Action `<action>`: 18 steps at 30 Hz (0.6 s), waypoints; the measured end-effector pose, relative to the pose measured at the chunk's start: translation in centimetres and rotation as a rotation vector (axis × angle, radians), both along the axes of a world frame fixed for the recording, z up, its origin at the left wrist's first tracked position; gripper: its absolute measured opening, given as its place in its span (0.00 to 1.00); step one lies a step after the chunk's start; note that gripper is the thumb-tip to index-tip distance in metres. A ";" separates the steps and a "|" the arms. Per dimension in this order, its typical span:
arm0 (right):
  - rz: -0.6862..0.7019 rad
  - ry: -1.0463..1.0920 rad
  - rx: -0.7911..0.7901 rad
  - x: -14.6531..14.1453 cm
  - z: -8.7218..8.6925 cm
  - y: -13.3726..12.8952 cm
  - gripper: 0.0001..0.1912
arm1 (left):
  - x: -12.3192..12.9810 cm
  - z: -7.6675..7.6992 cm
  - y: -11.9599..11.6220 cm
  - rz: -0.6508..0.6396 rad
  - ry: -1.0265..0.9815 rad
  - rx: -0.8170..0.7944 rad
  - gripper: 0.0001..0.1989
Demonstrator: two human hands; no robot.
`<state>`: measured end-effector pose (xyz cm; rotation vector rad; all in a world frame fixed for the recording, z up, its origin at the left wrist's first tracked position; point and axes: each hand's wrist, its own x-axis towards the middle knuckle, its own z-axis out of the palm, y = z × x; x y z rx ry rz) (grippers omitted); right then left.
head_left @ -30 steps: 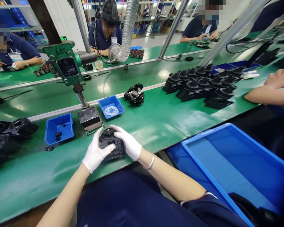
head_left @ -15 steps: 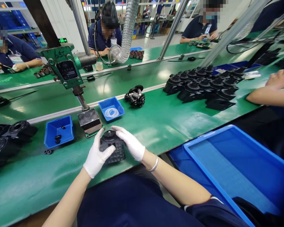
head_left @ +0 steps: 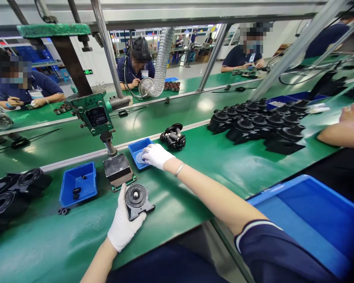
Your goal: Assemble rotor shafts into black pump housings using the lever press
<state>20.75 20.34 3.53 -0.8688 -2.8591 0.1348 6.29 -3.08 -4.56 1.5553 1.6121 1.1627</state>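
A black round-topped plastic housing is in my left hand, with the white-gloved thumb and fingers around its sides. Its round face with a pale centre is turned up toward me. My right hand, also gloved in white, reaches into a small blue bin. Its fingers are bent together at the thin white rings there; whether a ring is between them is hidden. Just behind the housing stands a green press over a metal block.
Left of the press, a blue bin holds small black parts, with black housings beyond. Shafted black parts lie behind my right hand. Rows of black housings and a person's arm are at right. A blue crate stands below.
My right hand has left the housing and moved up into the bin of white rings. The left hand still holds the housing, now tilted with its round face toward me. The view has shifted.
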 end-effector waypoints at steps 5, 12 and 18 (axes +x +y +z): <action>0.073 -0.187 0.010 -2.1 0.9 2.6 0.06 | -0.6 0.2 -0.5 -0.017 -0.020 -0.012 0.49; 0.075 -0.119 -0.046 -1.0 2.1 3.0 0.07 | -1.6 0.6 -1.3 -0.070 0.032 -0.066 0.50; -0.050 0.076 -0.037 1.0 3.5 0.0 0.07 | -3.0 1.9 -1.7 -0.174 0.028 0.002 0.49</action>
